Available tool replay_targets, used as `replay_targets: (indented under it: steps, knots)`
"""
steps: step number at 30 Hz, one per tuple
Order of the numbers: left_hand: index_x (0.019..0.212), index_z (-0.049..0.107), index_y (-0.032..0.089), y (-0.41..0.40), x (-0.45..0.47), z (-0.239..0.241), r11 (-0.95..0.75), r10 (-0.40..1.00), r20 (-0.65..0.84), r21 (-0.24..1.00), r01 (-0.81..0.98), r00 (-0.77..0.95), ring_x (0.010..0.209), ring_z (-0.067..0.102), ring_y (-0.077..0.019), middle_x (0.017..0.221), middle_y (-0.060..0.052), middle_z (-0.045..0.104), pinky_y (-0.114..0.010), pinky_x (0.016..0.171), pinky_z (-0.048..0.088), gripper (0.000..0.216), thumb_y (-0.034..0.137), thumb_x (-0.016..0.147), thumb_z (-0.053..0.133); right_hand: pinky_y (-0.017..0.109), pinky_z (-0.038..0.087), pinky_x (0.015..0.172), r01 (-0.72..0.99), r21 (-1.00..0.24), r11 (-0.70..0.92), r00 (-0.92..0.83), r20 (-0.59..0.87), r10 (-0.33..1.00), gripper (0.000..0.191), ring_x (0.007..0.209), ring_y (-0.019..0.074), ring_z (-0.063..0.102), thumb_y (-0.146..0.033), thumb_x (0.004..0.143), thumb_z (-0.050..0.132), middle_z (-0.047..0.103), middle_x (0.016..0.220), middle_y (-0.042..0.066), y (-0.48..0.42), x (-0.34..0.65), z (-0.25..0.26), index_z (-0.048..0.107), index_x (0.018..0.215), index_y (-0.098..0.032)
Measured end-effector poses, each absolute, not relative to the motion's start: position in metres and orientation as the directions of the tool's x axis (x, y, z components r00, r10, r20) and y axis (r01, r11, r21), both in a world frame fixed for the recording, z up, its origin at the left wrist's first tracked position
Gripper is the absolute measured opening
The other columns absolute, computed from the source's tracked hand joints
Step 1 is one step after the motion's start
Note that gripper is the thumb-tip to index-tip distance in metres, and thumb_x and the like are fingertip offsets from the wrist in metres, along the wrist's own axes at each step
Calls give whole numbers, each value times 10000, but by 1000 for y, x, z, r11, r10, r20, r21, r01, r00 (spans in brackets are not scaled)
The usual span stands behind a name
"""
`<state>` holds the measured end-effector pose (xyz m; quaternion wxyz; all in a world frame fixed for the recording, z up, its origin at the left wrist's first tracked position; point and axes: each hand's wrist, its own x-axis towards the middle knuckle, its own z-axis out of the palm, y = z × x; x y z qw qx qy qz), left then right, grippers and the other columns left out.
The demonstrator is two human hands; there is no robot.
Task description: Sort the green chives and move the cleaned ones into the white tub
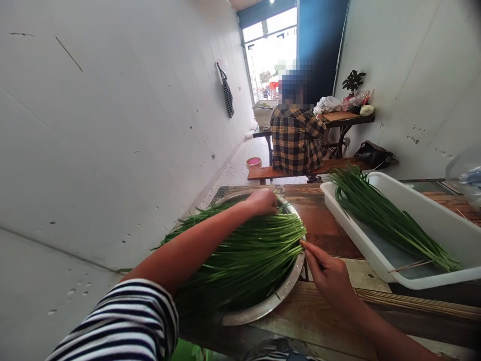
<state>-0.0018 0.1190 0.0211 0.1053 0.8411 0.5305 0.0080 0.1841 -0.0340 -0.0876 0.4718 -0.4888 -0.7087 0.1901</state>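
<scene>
A round metal basin (291,283) on the table holds a large heap of long green garlic chives (240,255), pale stem ends pointing right. At the basin's far side, my left hand (265,201) is closed over chive stems, its fingertips partly hidden; my forearm lies across the heap. My right hand (330,273) is at the basin's right rim, thumb and forefinger pinched at the end of a chive stem. Farther right, a white plastic tray (361,240) holds another bunch of chives (391,220), with a thin stick (411,265) across the stems.
Thin bamboo skewers (421,303) lie on the wooden table (319,311) beside my right forearm. A clear plastic container (466,173) stands at the right edge. Ahead, a person in a plaid shirt (295,140) sits on a bench (259,173). A white wall (112,125) runs along the left.
</scene>
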Motion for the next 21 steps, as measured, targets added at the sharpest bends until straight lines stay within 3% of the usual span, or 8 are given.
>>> replay_targets:
  steps: [5,14,18,21]
  knots:
    - [610,709,164,109,-5,36,-371,907,-190,62,926,376,660,582,-169,619,-52,651,-226,609,398,40,183,576,696,245,537,601,504,-749,429,-77,456,887,313,690,184,694,-256,881,449,729,922,69,-34,186,-87,663,1080,-142]
    - [731,738,228,112,-16,32,-405,887,-209,70,912,411,665,578,-148,750,-22,701,-207,582,379,141,227,618,653,253,553,670,505,-744,437,-77,465,882,304,786,193,698,-264,885,450,718,976,60,-32,185,-89,664,1077,-164]
    - [714,743,203,111,-17,33,-391,883,-214,156,907,418,647,582,-142,722,-25,701,-210,589,390,150,176,610,638,266,556,697,504,-738,448,-85,475,876,305,803,199,697,-260,881,451,714,991,62,-32,186,-87,667,1075,-165]
    - [702,743,186,111,-20,36,-347,901,-176,254,903,396,616,570,-129,653,-16,682,-207,571,383,134,229,607,660,271,560,697,503,-746,437,-82,463,883,303,794,201,698,-265,877,458,717,979,61,-31,187,-86,673,1069,-172]
